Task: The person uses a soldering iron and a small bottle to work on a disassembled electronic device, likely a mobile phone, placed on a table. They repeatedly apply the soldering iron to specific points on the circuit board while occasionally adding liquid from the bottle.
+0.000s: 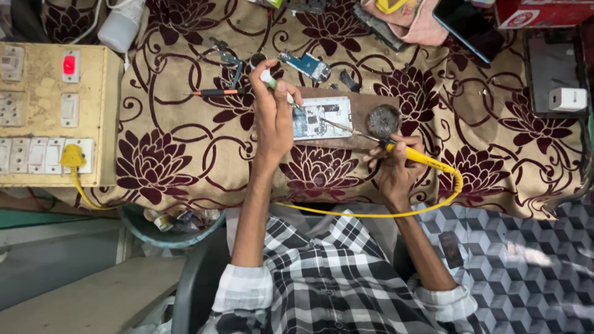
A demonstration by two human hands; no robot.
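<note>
An opened phone with its circuit board [323, 117] exposed lies on a brown mat [371, 143] in the middle of the flowered cloth. My left hand [273, 110] holds a thin tool with a green and white handle [272, 81], its point down on the board's left side. My right hand [399, 166] grips a yellow soldering iron [416, 156]; its metal tip reaches left to the board's lower right. The iron's yellow cord [396, 213] loops back across my lap.
A switchboard box [55, 114] with a yellow plug [72, 158] stands at left. A small screwdriver [216, 93], a loose blue circuit board [306, 65], a round tin [383, 119], a white charger [568, 99] and a dark phone [464, 25] lie around. A bowl of scraps [170, 221] sits below the table edge.
</note>
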